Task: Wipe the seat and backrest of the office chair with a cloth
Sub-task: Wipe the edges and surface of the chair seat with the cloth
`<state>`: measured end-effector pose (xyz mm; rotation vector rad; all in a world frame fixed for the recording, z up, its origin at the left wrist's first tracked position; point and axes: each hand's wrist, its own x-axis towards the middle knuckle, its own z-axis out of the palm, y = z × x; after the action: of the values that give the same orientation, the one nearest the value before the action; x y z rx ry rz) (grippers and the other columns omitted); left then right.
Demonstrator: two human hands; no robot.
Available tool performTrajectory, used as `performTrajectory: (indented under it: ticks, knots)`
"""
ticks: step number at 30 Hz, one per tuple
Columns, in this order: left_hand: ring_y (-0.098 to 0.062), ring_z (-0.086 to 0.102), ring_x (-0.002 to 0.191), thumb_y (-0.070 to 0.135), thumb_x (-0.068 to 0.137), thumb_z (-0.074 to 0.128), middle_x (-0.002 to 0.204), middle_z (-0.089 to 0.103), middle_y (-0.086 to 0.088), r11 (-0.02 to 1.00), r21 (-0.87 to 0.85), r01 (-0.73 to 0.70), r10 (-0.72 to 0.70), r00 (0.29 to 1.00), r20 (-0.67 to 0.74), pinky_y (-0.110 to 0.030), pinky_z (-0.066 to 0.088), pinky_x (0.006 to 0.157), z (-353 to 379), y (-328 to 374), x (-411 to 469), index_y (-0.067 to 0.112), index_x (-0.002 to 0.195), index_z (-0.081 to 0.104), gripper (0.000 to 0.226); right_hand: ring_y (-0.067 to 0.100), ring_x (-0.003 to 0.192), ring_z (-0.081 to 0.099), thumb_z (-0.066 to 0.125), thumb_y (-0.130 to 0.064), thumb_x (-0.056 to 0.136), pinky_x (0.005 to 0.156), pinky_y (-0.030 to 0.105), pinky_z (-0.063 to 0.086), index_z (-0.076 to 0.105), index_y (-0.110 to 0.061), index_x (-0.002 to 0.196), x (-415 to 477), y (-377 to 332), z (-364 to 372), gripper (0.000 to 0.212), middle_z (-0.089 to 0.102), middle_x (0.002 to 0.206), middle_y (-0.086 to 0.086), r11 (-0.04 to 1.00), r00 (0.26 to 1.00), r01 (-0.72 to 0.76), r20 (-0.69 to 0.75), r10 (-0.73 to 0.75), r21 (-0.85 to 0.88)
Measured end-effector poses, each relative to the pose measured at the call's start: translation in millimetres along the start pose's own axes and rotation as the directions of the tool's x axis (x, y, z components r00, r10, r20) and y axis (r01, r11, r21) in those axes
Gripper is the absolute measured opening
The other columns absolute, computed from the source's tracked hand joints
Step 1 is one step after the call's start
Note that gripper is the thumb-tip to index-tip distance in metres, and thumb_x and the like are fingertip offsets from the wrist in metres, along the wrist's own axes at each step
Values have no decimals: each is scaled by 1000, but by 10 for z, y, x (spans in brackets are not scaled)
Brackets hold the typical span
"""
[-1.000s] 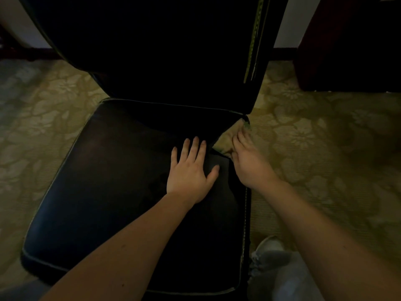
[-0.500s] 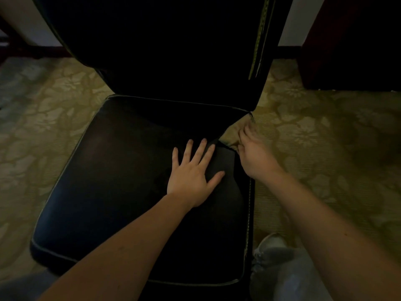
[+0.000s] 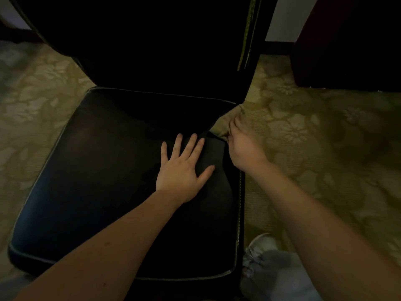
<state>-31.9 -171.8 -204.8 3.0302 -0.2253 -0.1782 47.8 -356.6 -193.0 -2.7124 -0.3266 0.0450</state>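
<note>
Head view: since a second ago the right hand (image 3: 243, 148) has gone from flat fingers to curled ones, and now grips the bunched olive cloth (image 3: 223, 124) at the seat (image 3: 97, 170) rear right corner, just below the backrest (image 3: 152, 51). Left hand (image 3: 182, 170) unchanged: flat, fingers spread, palm on the seat beside the cloth. Grey shoe (image 3: 260, 246) on the carpet (image 3: 325, 148).

No writing, label, brand mark or number is legible in this dim view. The black seat (image 3: 97, 170) and backrest (image 3: 152, 40) show only plain upholstery with pale piping. The carpet (image 3: 325, 148) shows only a floral pattern.
</note>
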Motion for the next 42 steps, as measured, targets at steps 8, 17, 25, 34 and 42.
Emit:
performTrajectory:
  ticks: [8,17,25,34,42]
  knots:
    - [-23,-10,157,75,94,5,171,-5,9,1000,2,-25,25,1000,-10,-56,-6,125,-1,-17,-43,34,162,-3,81,23,151,4,33,-14,104,123,32,4,17,-1,154,-402,-31,40,54,10,163,14,998,997,56,59,-57,33]
    - [-25,-9,158,74,94,5,171,-4,8,1000,13,-5,5,1000,-6,-57,-5,125,-14,-1,-25,32,163,-2,81,25,151,9,35,-17,104,118,23,1,22,0,152,-88,-18,56,52,15,162,17,996,998,-53,-15,55,71]
    - [-25,-8,158,74,95,6,171,-3,7,1000,8,-6,6,1000,-17,-57,-4,126,-5,4,-33,32,163,0,81,23,151,7,35,-18,104,123,33,10,21,-1,153,-394,-13,97,53,13,162,16,995,999,-13,42,9,96]
    - [-25,-10,158,73,98,12,171,-3,8,1000,-8,30,-30,999,-14,-57,-4,125,7,33,36,32,163,1,78,23,151,6,34,-17,105,118,23,3,18,0,153,-125,-10,48,53,10,163,16,991,997,-69,49,64,115]
    - [-25,-9,158,68,101,13,171,-1,7,999,-25,35,-35,999,-23,-56,-6,125,-6,47,25,33,163,1,72,22,151,6,34,-17,105,123,30,7,21,-2,153,-406,-5,101,53,13,163,15,995,999,-2,52,-4,102]
